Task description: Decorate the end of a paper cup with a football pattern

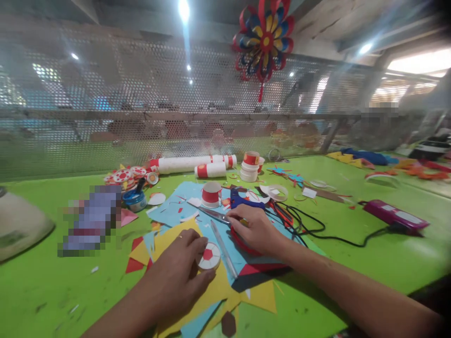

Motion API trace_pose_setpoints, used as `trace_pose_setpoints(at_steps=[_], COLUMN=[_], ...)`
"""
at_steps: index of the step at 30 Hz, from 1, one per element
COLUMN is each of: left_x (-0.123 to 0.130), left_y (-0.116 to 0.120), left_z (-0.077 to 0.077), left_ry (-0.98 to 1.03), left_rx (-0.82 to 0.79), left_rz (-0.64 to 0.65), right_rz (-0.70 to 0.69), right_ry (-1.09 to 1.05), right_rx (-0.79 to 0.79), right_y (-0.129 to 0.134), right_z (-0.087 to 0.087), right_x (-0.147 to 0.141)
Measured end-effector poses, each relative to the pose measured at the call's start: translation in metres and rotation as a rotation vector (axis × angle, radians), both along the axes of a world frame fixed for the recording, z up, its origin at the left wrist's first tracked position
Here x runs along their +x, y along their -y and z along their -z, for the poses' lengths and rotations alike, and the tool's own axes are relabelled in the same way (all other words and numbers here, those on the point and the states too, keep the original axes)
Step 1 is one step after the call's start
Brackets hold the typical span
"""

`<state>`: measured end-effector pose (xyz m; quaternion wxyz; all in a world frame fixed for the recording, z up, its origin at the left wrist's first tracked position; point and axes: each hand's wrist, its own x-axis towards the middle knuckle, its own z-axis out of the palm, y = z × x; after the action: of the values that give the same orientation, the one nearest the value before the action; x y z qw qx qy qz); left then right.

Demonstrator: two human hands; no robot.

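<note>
My left hand (186,270) has its fingers and thumb closed around the edge of a white paper disc (214,257) with a red hexagon in its middle and dark lines running outward. In my right hand (255,230) are scissors (219,216) with red handles. Their blades point left and look slightly apart, a little above and beyond the disc, not touching it. Beneath both hands lie yellow paper (225,286) and light blue paper (250,249). A narrow clear or silvery strip (225,251) lies between the hands.
Behind the scissors stand a red-and-white paper cup (210,196) and a blue glue gun (243,199). A black cable (338,240) leads to a purple device (394,217) at the right. An open blue jar (136,201) stands at left. White paper rolls (186,164) line the back.
</note>
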<state>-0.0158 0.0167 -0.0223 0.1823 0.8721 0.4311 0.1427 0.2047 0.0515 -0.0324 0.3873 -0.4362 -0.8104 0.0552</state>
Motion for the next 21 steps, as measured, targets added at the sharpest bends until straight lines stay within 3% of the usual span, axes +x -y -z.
trace_pose_setpoints(at_steps=[9,21], left_x=[-0.001,-0.005], left_y=[-0.001,-0.003], left_z=[0.005,0.005], left_ry=[0.009,-0.002], left_rx=[0.058,0.001], left_rz=[0.008,-0.047], right_rz=[-0.012,-0.058], right_ry=[-0.014,0.01], right_rx=[-0.014,-0.047], right_y=[0.008,0.014], right_z=[0.004,0.005], right_x=[-0.007,-0.008])
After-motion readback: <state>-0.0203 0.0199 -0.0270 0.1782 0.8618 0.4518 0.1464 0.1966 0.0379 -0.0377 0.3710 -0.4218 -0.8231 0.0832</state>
